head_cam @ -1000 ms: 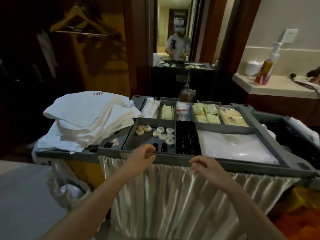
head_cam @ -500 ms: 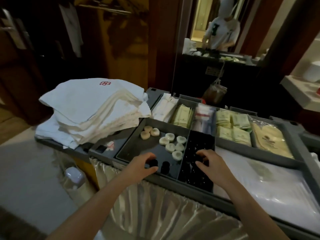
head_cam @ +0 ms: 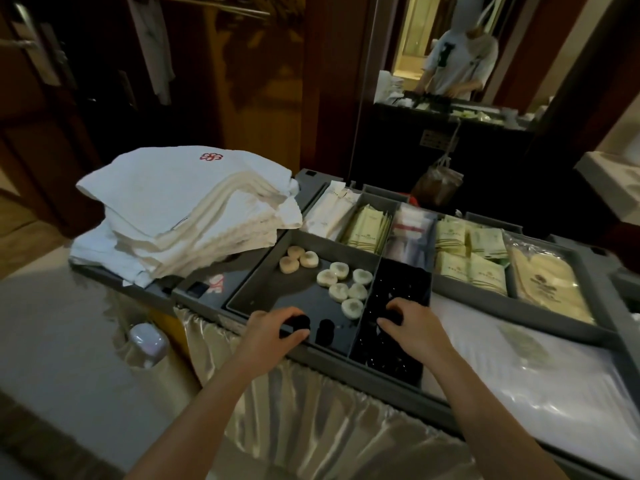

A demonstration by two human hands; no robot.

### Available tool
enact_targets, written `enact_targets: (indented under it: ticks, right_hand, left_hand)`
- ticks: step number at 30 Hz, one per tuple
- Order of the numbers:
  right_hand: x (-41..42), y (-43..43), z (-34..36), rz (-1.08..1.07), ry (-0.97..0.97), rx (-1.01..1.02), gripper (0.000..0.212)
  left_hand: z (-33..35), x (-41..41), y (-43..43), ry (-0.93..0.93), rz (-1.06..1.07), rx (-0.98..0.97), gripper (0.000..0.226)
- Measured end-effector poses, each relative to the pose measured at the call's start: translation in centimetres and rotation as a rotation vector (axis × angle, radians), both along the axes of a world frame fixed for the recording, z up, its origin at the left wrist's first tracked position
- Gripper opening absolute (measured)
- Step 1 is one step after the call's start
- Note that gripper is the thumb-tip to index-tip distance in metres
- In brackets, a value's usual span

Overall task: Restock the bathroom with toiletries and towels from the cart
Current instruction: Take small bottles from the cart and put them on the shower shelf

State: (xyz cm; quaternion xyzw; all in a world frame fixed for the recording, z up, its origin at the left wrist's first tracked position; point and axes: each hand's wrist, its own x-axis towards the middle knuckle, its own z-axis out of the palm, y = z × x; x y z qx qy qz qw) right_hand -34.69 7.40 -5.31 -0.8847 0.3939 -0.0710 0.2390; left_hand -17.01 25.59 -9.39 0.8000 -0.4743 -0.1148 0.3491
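Now the left hand [head_cam: 273, 329] curls round a small dark bottle [head_cam: 300, 323] at the near rim of the cart [head_cam: 381, 381], the right hand [head_cam: 417, 329] pinches a second bottle [head_cam: 393, 318] among its crowded neighbours, which a hasty lift could topple into the round soaps [head_cam: 338, 270] beyond, towels [head_cam: 187, 202] stacked farther left.

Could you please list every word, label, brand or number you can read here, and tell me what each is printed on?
No text can be read in this view.
On the towel stack: a red flower-like emblem, no letters.
On the green sachets: printed lines, too small to read.
On the cream bags: a dark crest, blurred.
On the white packets: tiny print, unreadable.
On the cart top: a red mark, blurred.
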Motion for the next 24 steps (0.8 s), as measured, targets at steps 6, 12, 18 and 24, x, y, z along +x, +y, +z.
enact_targets:
  ticks: [6,12,18,24]
  right_hand:
    - [0.8,-0.4,0.5,-0.045,0.080,-0.030,0.017]
    - [0.4,-0.2,1.1,0.001,0.017,-0.113,0.015]
    - [-1.1,-0.4,2.0,-0.026,-0.238,-0.157,0.022]
    - [-1.2,-0.7,2.6,-0.167,-0.567,0.000,0.018]
  left_hand:
    - [0.3,-0.4,0.1,0.042,0.030,0.056,0.022]
    - [0.0,-0.3,0.2,0.026,0.025,0.059,0.021]
    - [-0.4,-0.1,0.1,-0.015,0.038,0.075,0.023]
    - [-0.3,-0.2,0.1,0.016,0.017,0.079,0.022]
